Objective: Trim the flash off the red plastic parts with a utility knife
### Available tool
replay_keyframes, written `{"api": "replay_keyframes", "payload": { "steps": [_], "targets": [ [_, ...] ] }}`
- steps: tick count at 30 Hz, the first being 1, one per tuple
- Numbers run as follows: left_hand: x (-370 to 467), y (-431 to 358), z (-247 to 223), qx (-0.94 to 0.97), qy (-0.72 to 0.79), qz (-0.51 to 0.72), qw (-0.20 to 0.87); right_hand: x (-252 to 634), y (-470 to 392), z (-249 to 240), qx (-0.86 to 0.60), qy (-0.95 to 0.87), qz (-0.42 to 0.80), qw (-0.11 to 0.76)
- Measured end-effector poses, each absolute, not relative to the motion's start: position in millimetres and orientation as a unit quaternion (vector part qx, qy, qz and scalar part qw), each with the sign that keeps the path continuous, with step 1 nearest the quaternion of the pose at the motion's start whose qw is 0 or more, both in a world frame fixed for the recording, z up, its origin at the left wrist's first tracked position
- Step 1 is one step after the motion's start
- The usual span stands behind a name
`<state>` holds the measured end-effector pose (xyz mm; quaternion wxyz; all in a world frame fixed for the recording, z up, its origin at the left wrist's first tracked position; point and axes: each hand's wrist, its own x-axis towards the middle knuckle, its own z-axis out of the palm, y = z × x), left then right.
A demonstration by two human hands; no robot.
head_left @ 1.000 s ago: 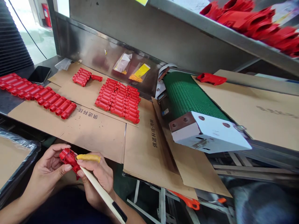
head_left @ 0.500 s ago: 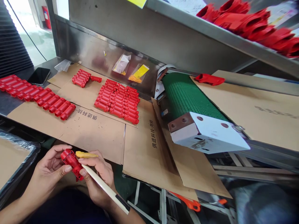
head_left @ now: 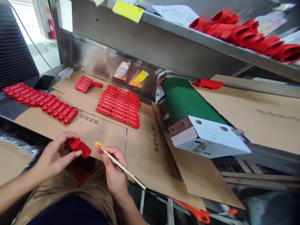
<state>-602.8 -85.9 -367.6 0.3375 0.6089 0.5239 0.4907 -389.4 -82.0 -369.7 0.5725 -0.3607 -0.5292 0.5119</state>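
My left hand (head_left: 55,156) grips a short red plastic tube-shaped part (head_left: 80,148) between thumb and fingers, above my lap at the table's front edge. To its right, my right hand (head_left: 117,173) is closed around a slim cream-handled tool (head_left: 127,172). The handle slants down to the right; its working tip is hard to make out. A yellow covering (head_left: 99,144), perhaps a finger cot, shows at a fingertip of this hand. A gap separates the red part from the tool. Something red, partly hidden, lies low between my legs.
Red parts stand in a row (head_left: 42,100) at left and in a block (head_left: 119,104) on cardboard (head_left: 110,129). Beyond are a phone (head_left: 44,83) and small bags. A green conveyor belt (head_left: 189,97) with a white metal end stands right; a shelf above holds more red parts (head_left: 243,32).
My hands have moved apart; the right one has gone right with the tool, away from the red part. The left has turned the part and lifted it slightly. The view has shifted.
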Motion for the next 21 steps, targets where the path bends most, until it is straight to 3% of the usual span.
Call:
{"api": "replay_keyframes", "payload": {
  "steps": [2,3,7,15,21],
  "targets": [
    [-614.2,-44.1,-362.6,0.746,0.501,0.395,0.19,-386.1,-74.8,-371.0,-0.394,-0.538,0.47,0.578],
    [-619.8,-24.2,-362.1,0.776,0.486,0.367,0.165,-384.7,-72.8,-371.9,-0.408,-0.545,0.453,0.576],
    [-640.9,23.3,-371.1,0.842,0.434,0.282,0.153,-376.1,-73.3,-379.6,-0.432,-0.558,0.406,0.58],
    [-648.9,9.9,-388.1,0.864,0.433,0.222,0.126,-364.6,-65.0,-393.0,-0.449,-0.604,0.338,0.565],
    [-680.3,61.3,-346.0,0.787,0.556,0.252,0.088,-365.4,-44.6,-401.1,-0.449,-0.61,0.338,0.559]
  ]
}}
